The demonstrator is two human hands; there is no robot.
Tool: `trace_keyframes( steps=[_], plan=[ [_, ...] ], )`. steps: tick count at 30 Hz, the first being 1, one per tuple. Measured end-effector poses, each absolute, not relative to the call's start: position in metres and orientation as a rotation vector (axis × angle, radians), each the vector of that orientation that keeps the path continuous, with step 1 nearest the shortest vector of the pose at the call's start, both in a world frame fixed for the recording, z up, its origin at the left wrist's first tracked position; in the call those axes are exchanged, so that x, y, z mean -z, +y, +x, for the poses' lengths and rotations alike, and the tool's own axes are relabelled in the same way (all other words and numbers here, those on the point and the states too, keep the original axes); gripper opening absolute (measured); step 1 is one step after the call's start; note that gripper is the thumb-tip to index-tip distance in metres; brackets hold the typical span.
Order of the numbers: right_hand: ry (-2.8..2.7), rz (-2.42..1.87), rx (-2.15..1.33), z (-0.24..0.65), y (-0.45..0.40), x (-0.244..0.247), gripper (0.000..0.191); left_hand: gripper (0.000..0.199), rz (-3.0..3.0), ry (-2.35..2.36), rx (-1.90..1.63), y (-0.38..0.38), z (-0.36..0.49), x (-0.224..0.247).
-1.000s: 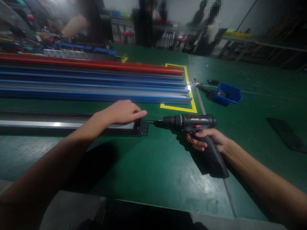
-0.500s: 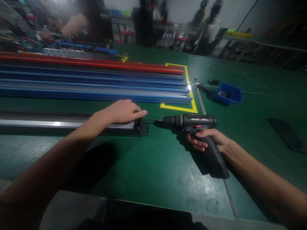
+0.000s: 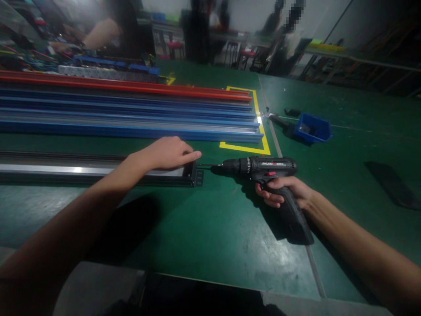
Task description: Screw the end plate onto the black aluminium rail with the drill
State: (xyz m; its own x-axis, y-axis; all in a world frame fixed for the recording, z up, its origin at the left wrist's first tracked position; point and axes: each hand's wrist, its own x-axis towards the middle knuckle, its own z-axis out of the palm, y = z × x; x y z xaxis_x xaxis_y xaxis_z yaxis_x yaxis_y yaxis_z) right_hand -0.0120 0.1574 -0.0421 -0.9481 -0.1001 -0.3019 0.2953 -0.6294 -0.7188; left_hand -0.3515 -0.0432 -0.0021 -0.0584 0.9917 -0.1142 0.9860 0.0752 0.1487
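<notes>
My right hand [image 3: 279,192] is wrapped round the handle of a black cordless drill [image 3: 272,166], its index finger by the trigger. The drill points left, and its long thin bit [image 3: 208,165] reaches the end of a long black metal profile [image 3: 158,181] with a pale inner strip. My left hand [image 3: 167,152] lies over that end, holding the profile from above; its thumb points right, and the other fingers are partly hidden on the far side. A small slotted black bracket [image 3: 199,178] juts from the profile's end. Where exactly the bit's tip sits is hard to make out.
Beyond lie several long blue profiles [image 3: 197,133] and red profiles [image 3: 204,91], ending within yellow tape [image 3: 245,149]. Right of them are a blue bin [image 3: 314,128] and a dark flat piece [image 3: 391,184] on the green table [image 3: 210,237]. Another person's arm [image 3: 103,34] shows at the back left.
</notes>
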Motion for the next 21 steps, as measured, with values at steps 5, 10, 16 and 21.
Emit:
trace_keyframes(
  steps=[5, 10, 16, 21],
  plan=[
    [1.239, 0.293, 2.626, -0.0119, 0.1584, 0.0444, 0.017, 0.068, 2.041, 2.158, -0.030, -0.0424, -0.3519, 0.0017],
    [1.233, 0.286, 2.633, -0.0123, 0.1578, 0.0428, 0.018, 0.069, 2.028, 2.171, -0.008, -0.0424, -0.3511, 0.0020],
    [1.241, 0.310, 2.624, -0.0124, 0.1581, 0.0426, 0.016, 0.070, 2.026, 2.162, -0.032, -0.0431, -0.3504, 0.0016],
    [1.242, 0.365, 2.637, -0.0130, 0.1567, 0.0411, 0.018, 0.069, 2.020, 2.158, -0.032, -0.0427, -0.3509, 0.0014]
  ],
)
